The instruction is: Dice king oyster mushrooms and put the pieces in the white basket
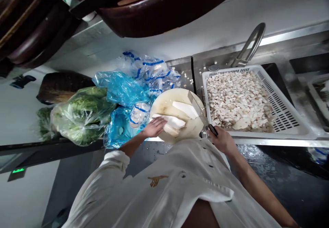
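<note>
One long white basket: [293, 128] on the metal counter at the right, heaped with small pale chopped pieces [239, 98]; its slotted right side is bare. Pieces are piled close to the near rim, so a knock there could spill some.
Bagged greens: [86, 113] in clear plastic at the left, beyond the blue bags.
Round board: [160, 101] between the blue bags and the basket, close to the counter's front edge. If it is not well seated, a hard push might shift it.
Blue bag: [125, 87] crumpled just beside the board's left side; loose film straying under the blade could snag.
Knife: [197, 106] blade over the board's right part, close to the end of the far slab; handle out beyond the rim, near the basket. A wide swing to the right might bump the basket.
Pale slabs: [185, 110] three on the board, the far one apart from the nearer two. Their smooth faces may slide if damp.
Right hand: [223, 140] closed around the knife handle.
Left hand: [155, 127] fingers fairly straight, laid over the left end of the middle slab; thumb unclear. Outstretched fingertips would be exposed if the blade came leftward.
Crumbs: [191, 80] scattered behind the board.
</note>
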Motion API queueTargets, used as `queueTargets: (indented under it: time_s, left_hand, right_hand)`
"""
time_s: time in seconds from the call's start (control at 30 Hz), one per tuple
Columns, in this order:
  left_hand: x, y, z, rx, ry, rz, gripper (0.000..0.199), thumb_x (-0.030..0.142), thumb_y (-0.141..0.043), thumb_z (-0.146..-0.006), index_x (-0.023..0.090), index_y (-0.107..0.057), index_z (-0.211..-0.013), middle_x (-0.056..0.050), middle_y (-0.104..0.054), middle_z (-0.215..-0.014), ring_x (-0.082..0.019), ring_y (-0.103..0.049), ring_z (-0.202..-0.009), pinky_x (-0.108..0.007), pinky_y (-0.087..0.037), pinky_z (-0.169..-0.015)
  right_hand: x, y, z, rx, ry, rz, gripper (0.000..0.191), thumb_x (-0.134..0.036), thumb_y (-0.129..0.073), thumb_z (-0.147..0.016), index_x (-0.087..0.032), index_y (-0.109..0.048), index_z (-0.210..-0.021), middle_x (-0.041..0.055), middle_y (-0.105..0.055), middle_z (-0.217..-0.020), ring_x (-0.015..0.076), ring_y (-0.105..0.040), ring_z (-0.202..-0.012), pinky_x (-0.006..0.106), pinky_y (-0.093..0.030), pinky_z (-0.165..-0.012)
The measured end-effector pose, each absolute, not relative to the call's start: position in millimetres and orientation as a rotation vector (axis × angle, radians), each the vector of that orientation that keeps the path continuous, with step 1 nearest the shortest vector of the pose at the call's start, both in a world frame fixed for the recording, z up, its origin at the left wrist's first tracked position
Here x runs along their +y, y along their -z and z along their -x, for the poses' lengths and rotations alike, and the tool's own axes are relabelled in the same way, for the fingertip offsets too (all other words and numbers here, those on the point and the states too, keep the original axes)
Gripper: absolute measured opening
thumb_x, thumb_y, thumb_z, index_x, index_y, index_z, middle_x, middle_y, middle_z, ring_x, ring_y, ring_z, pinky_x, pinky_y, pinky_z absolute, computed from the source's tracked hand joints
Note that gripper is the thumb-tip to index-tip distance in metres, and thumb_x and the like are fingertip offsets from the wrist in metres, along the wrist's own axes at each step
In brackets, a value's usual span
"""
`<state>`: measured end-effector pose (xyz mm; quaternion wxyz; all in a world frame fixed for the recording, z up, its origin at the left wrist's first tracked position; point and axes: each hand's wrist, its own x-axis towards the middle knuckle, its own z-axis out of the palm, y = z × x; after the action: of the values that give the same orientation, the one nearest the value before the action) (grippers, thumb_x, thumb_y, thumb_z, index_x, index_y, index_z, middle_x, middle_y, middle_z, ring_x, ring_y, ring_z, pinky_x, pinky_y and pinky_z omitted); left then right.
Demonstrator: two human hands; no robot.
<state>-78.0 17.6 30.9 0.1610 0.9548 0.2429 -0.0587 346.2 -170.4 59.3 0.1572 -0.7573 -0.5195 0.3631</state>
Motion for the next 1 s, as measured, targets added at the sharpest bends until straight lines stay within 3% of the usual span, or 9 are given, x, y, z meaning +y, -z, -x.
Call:
queueTargets:
  time_s: [0.07,0.17,0.3,0.5,0.67,0.77,0.87,1.0]
  left_hand:
    - [-8.9,-15.5,81.7,0.829,0.082,-2.765,0.063,0.034,-0.049,-0.103,0.019,-0.044,-0.164,-0.018,-0.059,-0.151,-0.034,-0.05,-0.147,-0.058,-0.03,-0.129]
    - [-23.8,-0.9,69.8,1.021,0.124,-2.763,0.072,0.039,-0.055,-0.096,0.015,-0.044,-0.164,-0.022,-0.061,-0.142,-0.041,-0.054,-0.137,-0.063,-0.033,-0.121]
    - [1.0,-15.0,49.9,0.899,0.299,-2.737,0.084,0.044,-0.066,-0.088,0.013,-0.045,-0.163,-0.022,-0.062,-0.138,-0.042,-0.056,-0.13,-0.055,-0.037,-0.117]
    - [56.5,-49.7,37.7,0.657,0.399,-2.586,0.086,0.044,-0.075,-0.084,0.027,-0.045,-0.162,-0.013,-0.058,-0.148,-0.035,-0.057,-0.135,-0.043,-0.042,-0.118]
    - [64.9,-42.7,18.6,0.658,0.496,-2.589,0.106,0.048,-0.082,-0.08,0.025,-0.031,-0.169,-0.015,-0.046,-0.163,-0.042,-0.043,-0.149,-0.049,-0.038,-0.124]
    - [64.8,-39.1,18.1,0.602,0.502,-2.607,0.092,0.038,-0.078,-0.088,0.021,-0.034,-0.168,-0.016,-0.046,-0.164,-0.038,-0.047,-0.148,-0.044,-0.039,-0.123]
    - [73.3,-43.0,24.1,0.518,0.509,-2.554,0.072,0.036,-0.073,-0.096,0.025,-0.046,-0.162,-0.01,-0.051,-0.163,-0.03,-0.055,-0.142,-0.033,-0.044,-0.118]
    - [88.5,-49.6,24.9,0.498,0.594,-2.528,0.077,0.047,-0.078,-0.094,0.036,-0.045,-0.162,-0.003,-0.049,-0.166,-0.026,-0.055,-0.144,-0.029,-0.046,-0.114]
  right_hand:
    - [-171.7,-54.9,-344.6,-1.448,-1.056,2.14,0.035,-0.056,-0.049,-0.102,-0.026,-0.053,-0.086,0.0057,-0.069,-0.078,0.0218,-0.063,-0.072,0.028,-0.034,-0.064]
    - [-168.8,-51.3,-341.1,-1.394,-1.084,2.136,0.039,-0.062,-0.049,-0.098,-0.026,-0.052,-0.083,0.0048,-0.068,-0.075,0.0216,-0.062,-0.07,0.029,-0.036,-0.063]
    - [-162.5,-55.3,-341.0,-1.355,-1.112,2.138,0.042,-0.065,-0.05,-0.095,-0.026,-0.053,-0.08,0.0059,-0.069,-0.073,0.0219,-0.063,-0.07,0.029,-0.037,-0.062]
    - [-160.2,-61.6,-351.8,-1.426,-0.99,2.204,0.04,-0.061,-0.049,-0.098,-0.025,-0.057,-0.083,0.0074,-0.07,-0.079,0.023,-0.065,-0.077,0.029,-0.037,-0.066]
    - [-153.8,-59.8,-352.6,-1.445,-1.014,2.313,0.035,-0.052,-0.049,-0.103,-0.022,-0.065,-0.093,0.0115,-0.075,-0.091,0.0245,-0.069,-0.087,0.029,-0.038,-0.069]
    - [-151.3,-59.0,-349.9,-1.498,-1.015,2.316,0.033,-0.049,-0.051,-0.105,-0.021,-0.067,-0.099,0.0136,-0.077,-0.096,0.0256,-0.071,-0.091,0.029,-0.037,-0.069]
    - [-151.4,-58.1,-349.6,-1.531,-1.009,2.323,0.032,-0.048,-0.052,-0.106,-0.02,-0.068,-0.102,0.0139,-0.078,-0.097,0.0264,-0.072,-0.092,0.029,-0.037,-0.069]
    - [-150.8,-57.3,-350.9,-1.565,-0.994,2.325,0.031,-0.047,-0.052,-0.107,-0.02,-0.068,-0.102,0.0141,-0.079,-0.097,0.0263,-0.073,-0.092,0.029,-0.037,-0.07]
